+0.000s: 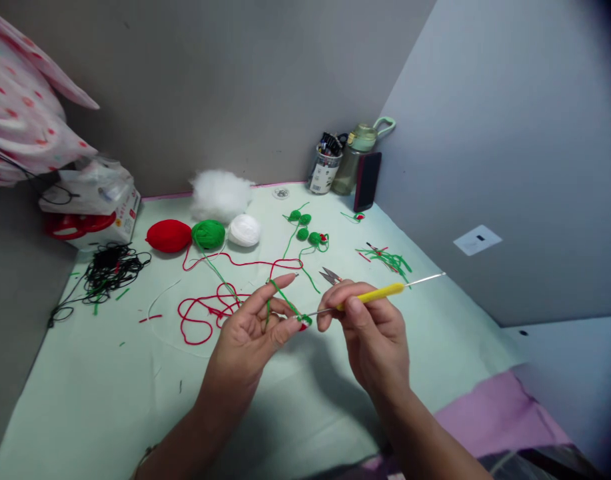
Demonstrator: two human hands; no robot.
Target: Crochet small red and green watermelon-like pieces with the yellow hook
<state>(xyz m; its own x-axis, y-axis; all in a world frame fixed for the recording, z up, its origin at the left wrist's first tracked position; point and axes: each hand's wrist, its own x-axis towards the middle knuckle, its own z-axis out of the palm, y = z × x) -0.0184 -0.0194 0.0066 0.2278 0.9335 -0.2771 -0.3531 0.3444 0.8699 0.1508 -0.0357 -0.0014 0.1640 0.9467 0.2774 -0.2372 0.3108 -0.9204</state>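
Note:
My left hand (255,327) pinches a tiny green and red crochet piece (304,321) between thumb and fingers, with green yarn (280,293) looped over the raised index finger. My right hand (370,327) grips a crochet hook with a yellow handle (380,293); its metal tip meets the small piece. The green strand trails back across the pale green table to a green yarn ball (208,234).
A red yarn ball (168,235), white yarn ball (244,230) and white stuffing (220,193) lie at the back. Loose red yarn (205,313), small green crocheted balls (305,230), snips (330,275), green scraps (390,259), black cord (110,267), a pen cup (325,170), a bottle (358,150).

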